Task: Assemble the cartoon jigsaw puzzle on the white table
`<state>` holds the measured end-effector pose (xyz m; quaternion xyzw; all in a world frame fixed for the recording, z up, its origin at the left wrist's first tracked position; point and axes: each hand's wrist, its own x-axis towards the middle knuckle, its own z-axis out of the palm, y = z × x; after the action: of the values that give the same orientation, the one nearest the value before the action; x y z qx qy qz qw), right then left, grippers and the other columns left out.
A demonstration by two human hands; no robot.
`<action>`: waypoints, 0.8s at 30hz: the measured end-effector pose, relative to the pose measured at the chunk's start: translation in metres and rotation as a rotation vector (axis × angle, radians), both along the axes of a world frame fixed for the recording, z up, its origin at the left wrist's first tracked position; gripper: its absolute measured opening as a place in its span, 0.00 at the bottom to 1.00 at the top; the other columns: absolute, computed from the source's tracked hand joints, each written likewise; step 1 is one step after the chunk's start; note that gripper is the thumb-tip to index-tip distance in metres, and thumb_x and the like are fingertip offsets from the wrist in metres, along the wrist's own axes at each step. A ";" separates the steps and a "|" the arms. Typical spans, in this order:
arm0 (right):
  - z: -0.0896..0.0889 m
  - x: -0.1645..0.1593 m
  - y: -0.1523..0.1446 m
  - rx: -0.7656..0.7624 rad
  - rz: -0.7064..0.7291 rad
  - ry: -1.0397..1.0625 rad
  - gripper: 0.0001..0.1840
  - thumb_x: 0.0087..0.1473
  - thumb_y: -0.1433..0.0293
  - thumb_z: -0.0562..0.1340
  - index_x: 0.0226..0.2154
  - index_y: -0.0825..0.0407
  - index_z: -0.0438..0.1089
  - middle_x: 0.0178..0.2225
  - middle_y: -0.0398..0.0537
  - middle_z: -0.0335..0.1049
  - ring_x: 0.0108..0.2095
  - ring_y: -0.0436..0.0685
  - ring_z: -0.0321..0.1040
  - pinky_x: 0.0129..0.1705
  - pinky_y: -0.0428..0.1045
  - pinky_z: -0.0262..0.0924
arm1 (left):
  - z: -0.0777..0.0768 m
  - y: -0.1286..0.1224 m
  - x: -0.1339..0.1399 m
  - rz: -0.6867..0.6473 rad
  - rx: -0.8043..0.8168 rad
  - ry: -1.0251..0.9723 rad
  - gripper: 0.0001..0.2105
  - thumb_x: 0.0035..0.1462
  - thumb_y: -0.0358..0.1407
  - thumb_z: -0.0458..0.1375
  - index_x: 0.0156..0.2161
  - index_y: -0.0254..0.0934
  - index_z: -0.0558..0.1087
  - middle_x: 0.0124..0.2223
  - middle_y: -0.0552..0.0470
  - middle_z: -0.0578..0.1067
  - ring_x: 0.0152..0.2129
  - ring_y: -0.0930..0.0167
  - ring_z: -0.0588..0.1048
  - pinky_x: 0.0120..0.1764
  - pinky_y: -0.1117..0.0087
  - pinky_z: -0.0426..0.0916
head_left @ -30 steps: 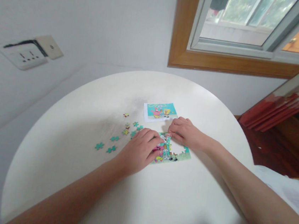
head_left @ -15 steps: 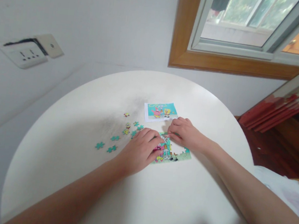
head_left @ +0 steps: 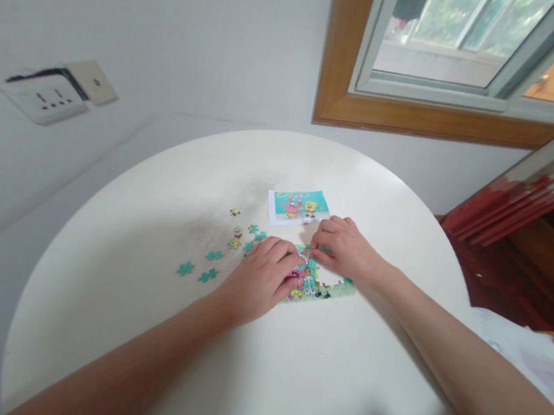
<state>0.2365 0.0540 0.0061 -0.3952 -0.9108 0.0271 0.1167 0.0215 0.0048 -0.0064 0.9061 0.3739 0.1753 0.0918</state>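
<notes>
A partly assembled jigsaw puzzle [head_left: 309,282] with cartoon figures lies on the table, with a gap at its right side. My left hand [head_left: 266,274] rests over the puzzle's left part, fingers stretched and slightly apart, covering some of it. At the puzzle's upper edge, my right hand [head_left: 342,246] is closed in a pinch, and a teal puzzle piece [head_left: 325,248] shows between its fingers. Loose teal pieces [head_left: 208,275] and a few yellow ones [head_left: 235,244] lie left of my left hand. Just beyond both hands is a picture card [head_left: 297,206] of the same cartoon.
The round white table [head_left: 116,270] has a grey smudge left of the card. A wall with a power socket [head_left: 45,99] stands at the left. A wood-framed window [head_left: 425,119] is behind, and a red and white curtain [head_left: 515,199] hangs at the right.
Both hands stay in nearly the same place over the puzzle. My right fingers shift slightly, and more teal shows between them. The loose pieces have not moved.
</notes>
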 end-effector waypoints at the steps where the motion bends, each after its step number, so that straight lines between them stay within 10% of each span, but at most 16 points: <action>1: 0.000 0.000 0.000 0.000 -0.004 0.000 0.11 0.58 0.62 0.61 0.32 0.51 0.73 0.33 0.47 0.67 0.39 0.57 0.59 0.40 0.51 0.44 | 0.000 0.000 0.000 0.001 -0.002 0.000 0.10 0.62 0.38 0.54 0.46 0.38 0.72 0.46 0.45 0.70 0.47 0.61 0.65 0.51 0.57 0.62; 24: -0.003 0.002 -0.002 0.018 -0.038 0.069 0.13 0.61 0.62 0.57 0.32 0.50 0.73 0.31 0.47 0.69 0.38 0.56 0.61 0.39 0.51 0.44 | -0.005 0.001 -0.001 0.058 -0.016 -0.049 0.16 0.59 0.40 0.58 0.49 0.35 0.66 0.48 0.45 0.71 0.48 0.60 0.66 0.52 0.57 0.62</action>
<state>0.2386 0.0516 0.0028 -0.4103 -0.8987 0.0304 0.1521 0.0208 0.0054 -0.0119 0.8896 0.3989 0.1971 0.1030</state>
